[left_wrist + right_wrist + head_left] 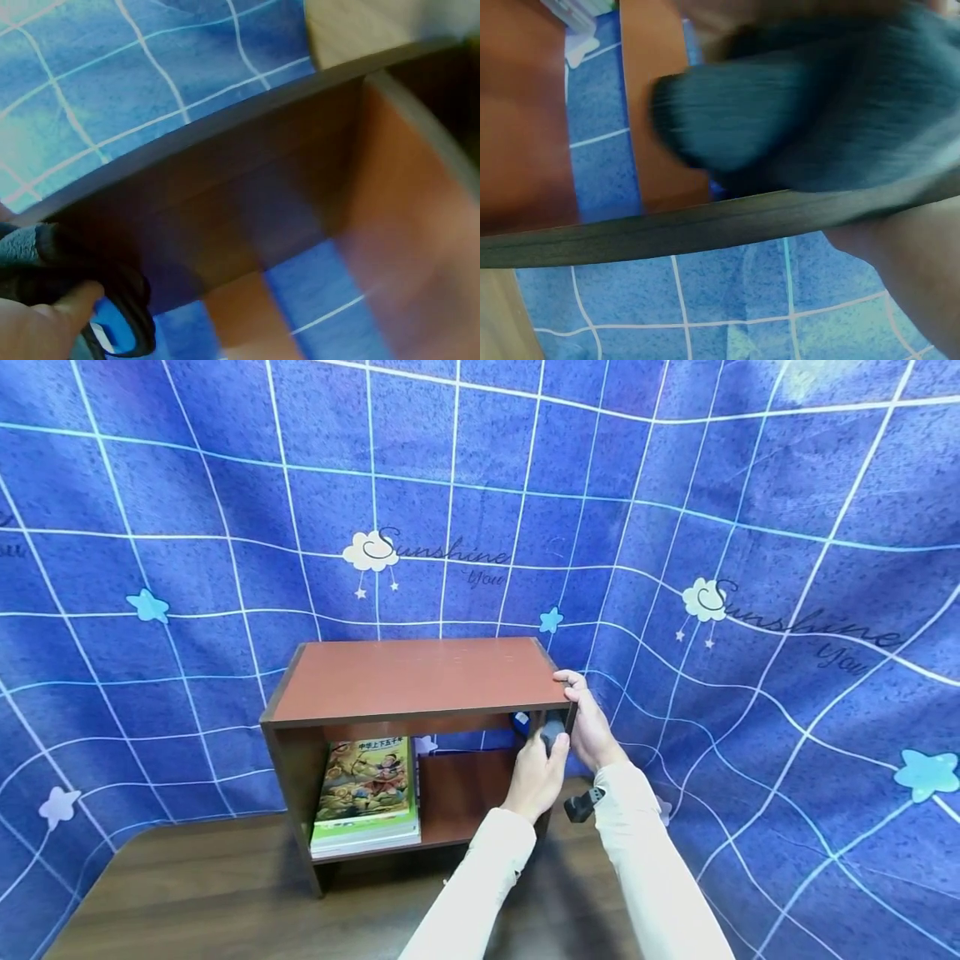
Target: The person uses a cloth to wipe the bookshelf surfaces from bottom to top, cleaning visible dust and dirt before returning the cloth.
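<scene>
A small brown bookshelf [420,677] stands on a wooden table. My left hand [536,777] is inside its open front at the right end, holding a fuzzy dark grey-blue cloth [552,732] close to the right side panel. In the left wrist view the cloth [75,262] is bunched under the fingers, with a blue patch and a white mark beside them. My right hand [592,727] grips the shelf's upper right corner from outside, fingers over the top edge. In the right wrist view the blurred cloth [780,112] lies along the panel's inner side.
Stacked books [367,793], the top one with an illustrated cover, lie in the shelf's left part. The wooden table [195,868] extends in front. A blue curtain [450,502] with white grid lines hangs behind and to the right.
</scene>
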A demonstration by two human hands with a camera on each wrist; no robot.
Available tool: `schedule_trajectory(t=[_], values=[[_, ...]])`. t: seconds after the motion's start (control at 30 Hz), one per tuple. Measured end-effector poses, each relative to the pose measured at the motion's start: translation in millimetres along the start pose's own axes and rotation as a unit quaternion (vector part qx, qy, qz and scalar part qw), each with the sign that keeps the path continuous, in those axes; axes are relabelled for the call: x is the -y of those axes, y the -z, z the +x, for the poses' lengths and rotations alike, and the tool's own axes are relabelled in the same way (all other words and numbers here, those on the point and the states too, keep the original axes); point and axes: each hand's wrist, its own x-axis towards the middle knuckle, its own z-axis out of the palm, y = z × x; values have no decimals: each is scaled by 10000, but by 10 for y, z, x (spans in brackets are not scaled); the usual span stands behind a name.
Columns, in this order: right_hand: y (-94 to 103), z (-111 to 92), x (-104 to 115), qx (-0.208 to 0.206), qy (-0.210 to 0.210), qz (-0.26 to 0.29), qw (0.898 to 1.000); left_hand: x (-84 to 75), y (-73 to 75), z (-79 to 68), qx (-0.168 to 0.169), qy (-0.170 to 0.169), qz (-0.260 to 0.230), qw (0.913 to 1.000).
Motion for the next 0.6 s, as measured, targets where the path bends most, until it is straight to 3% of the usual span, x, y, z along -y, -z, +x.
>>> schedule_trajectory(t=[0.27, 0.43, 0.6], values=[[-27, 43, 29, 32, -28, -49, 10000, 379, -121, -134, 75, 621, -591, 9963], [-31, 22, 14, -81, -137, -91, 9998, 573, -211, -289, 66, 885, -428, 9951], [-24, -25, -15, -64, -96, -51, 9999, 804, -359, -547, 71, 1045, -92, 9945]])
